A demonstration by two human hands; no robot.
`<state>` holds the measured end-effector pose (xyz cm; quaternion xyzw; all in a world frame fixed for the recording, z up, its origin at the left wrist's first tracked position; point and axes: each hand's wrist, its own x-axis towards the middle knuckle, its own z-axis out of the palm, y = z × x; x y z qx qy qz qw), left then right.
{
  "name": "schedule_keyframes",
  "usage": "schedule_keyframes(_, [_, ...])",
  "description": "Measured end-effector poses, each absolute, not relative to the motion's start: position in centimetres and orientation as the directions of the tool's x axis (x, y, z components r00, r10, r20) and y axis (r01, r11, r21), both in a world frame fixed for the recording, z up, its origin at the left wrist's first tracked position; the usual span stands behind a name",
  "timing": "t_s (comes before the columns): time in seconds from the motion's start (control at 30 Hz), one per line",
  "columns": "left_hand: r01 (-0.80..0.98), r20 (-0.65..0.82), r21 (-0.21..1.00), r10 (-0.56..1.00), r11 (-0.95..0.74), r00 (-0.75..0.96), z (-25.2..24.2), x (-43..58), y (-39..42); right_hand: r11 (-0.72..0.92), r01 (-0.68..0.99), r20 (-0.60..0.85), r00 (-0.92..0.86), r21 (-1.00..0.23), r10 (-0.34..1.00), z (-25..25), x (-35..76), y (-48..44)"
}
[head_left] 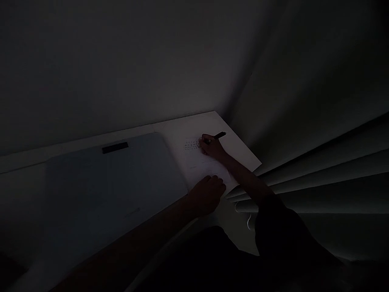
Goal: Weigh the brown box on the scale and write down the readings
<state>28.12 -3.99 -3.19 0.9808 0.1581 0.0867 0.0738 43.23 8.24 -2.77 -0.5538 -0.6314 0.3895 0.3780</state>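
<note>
The view is very dark. My right hand (212, 147) is closed around a dark pen (220, 135), whose back end points up and to the right. That hand rests on a white sheet of paper (197, 161) with rows of small marks and faint lines, the nearest rows just left of my fingers. My left hand (209, 194) lies at the near edge of the paper with its fingers curled in. The inside of that hand is hidden, so I cannot tell whether it holds anything.
Left of the paper, a large grey-blue flat panel (115, 190) lies on the white table (173, 127); a small dark rectangle (115, 147) is near its far edge. A wall (121, 65) stands behind. Folded curtains (319, 174) hang close on the right.
</note>
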Motion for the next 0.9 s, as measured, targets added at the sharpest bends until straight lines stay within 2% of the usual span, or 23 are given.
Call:
schedule_keyframes(0.17, [0.313,0.101,0.193,0.336,-0.930,0.937,-2.8,28.2,-4.0,0.079,0.430,0.039,-0.101,-0.899,0.994,-2.6,43.2,8.1])
schedule_keyframes(0.33, [0.303,0.118,0.183,0.327,-0.935,0.938,-2.4,28.0,-4.0,0.101,0.443,0.066,-0.094,-0.891,0.993,-2.2,43.0,8.0])
schedule_keyframes(0.63, [0.309,0.106,0.175,0.330,-0.935,0.938,-2.6,28.2,-3.9,0.058,0.439,0.025,-0.080,-0.897,0.997,-2.1,43.0,7.9])
schedule_keyframes(0.83, [0.323,0.061,0.208,0.342,-0.923,0.938,-1.9,28.1,-3.9,0.097,0.465,0.055,-0.103,-0.880,0.993,-2.3,43.3,7.9])
schedule_keyframes(0.9, [0.317,0.061,0.209,0.336,-0.925,0.940,-1.8,28.0,-3.9,0.143,0.528,0.111,-0.091,-0.837,0.990,-2.1,43.4,7.8])
